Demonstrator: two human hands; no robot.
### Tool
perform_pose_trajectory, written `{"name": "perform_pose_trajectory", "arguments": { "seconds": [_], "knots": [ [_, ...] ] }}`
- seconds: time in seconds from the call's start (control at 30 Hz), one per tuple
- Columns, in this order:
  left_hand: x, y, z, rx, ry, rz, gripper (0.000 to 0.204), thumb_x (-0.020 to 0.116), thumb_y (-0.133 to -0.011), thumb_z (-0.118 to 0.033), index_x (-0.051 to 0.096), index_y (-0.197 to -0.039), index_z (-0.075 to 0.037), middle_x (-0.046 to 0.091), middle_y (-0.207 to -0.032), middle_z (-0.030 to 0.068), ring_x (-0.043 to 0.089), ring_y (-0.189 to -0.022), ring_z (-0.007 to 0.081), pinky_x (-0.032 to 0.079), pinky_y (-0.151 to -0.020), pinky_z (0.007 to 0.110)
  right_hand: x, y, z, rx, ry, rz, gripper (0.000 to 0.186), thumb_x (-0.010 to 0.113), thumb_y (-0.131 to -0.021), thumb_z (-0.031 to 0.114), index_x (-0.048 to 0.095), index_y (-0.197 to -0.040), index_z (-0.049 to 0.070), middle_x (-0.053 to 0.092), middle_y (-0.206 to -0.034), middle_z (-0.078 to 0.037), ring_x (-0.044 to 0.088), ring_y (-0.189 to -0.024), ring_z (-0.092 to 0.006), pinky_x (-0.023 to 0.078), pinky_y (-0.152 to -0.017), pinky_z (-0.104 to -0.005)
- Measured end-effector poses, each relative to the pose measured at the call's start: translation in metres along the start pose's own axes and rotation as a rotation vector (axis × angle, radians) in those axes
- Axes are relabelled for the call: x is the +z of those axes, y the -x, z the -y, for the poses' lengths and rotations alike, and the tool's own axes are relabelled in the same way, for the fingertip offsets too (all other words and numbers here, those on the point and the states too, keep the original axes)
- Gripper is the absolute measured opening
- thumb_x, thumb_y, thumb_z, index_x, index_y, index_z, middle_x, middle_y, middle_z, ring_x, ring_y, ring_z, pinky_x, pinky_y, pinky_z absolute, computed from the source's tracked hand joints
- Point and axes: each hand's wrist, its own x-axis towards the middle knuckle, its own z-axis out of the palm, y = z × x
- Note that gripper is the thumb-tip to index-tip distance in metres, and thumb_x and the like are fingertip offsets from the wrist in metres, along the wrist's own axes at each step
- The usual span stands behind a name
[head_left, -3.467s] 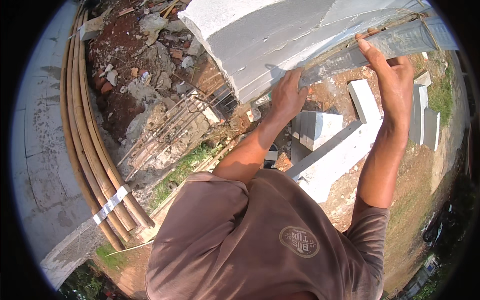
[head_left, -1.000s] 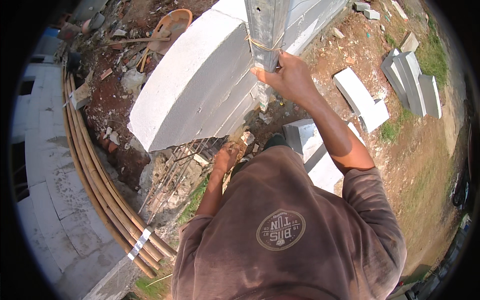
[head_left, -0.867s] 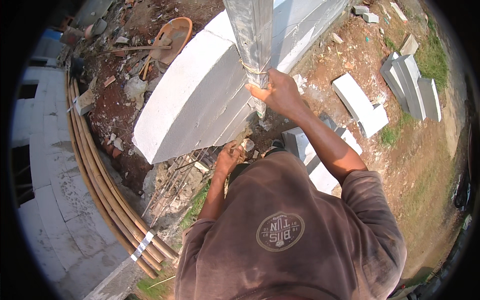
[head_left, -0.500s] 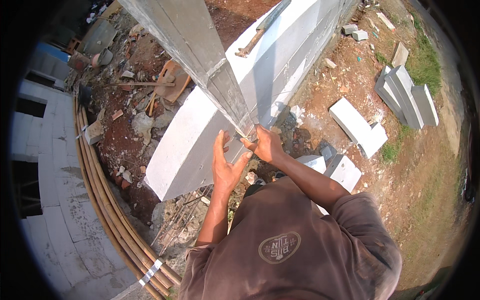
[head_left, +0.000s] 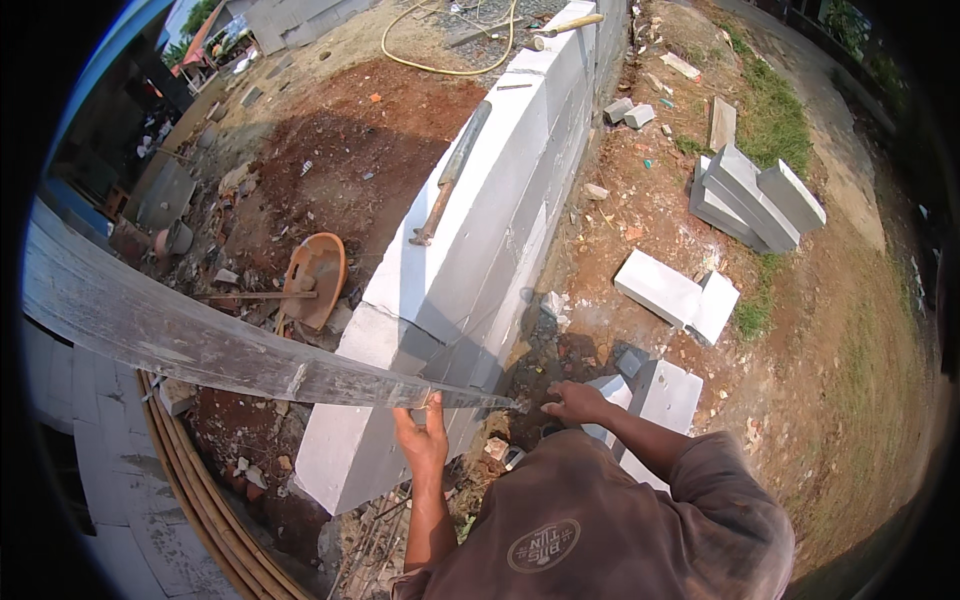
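Observation:
My left hand (head_left: 425, 432) holds a long grey metal bar (head_left: 230, 348) crusted with dried mortar, its fingers and thumb round the bar near the narrow right end. The bar slopes up to the left edge, across a wall of white blocks (head_left: 470, 245). Just right of the bar's end, my right hand (head_left: 578, 405) hangs with loosely bent, parted fingers and appears to grip nothing. A tool with a grey blade and brown wooden handle (head_left: 444, 192) lies on the wall's top; farther along is a yellow-handled tool (head_left: 568, 28).
Loose blocks (head_left: 675, 293) and stacked blocks (head_left: 748, 200) lie on dirt at right, more (head_left: 662, 400) beside me. At left are an orange wheelbarrow-like pan (head_left: 320, 285), rubble, bundled bamboo poles (head_left: 195, 480) and a grey block wall (head_left: 100, 470). A hose (head_left: 450, 68) lies behind the wall.
The bar has swung down from steeply raised to slanting across leftward. My left hand now grips it; my right hand has come away to the right. More of the wall's top shows.

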Motion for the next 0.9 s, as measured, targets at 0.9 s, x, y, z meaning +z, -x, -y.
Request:
{"name": "perform_pose_trajectory", "arguments": {
  "seconds": [0.9],
  "knots": [
    [-0.006, -0.009, 0.024, 0.098, 0.113, 0.153, 0.040, 0.071, -0.081, -0.017, 0.052, -0.112, 0.001, 0.061, -0.096, 0.0142, 0.061, -0.085, 0.0231, 0.047, -0.077, 0.035, -0.004, 0.032, 0.107, -0.168, -0.894, -0.500, 0.040, 0.060, -0.089, 0.024, 0.058, -0.116, -0.005, 0.064, -0.097, -0.011, 0.060, -0.086, -0.0132, 0.048, -0.077, -0.0267]
  ]
}}
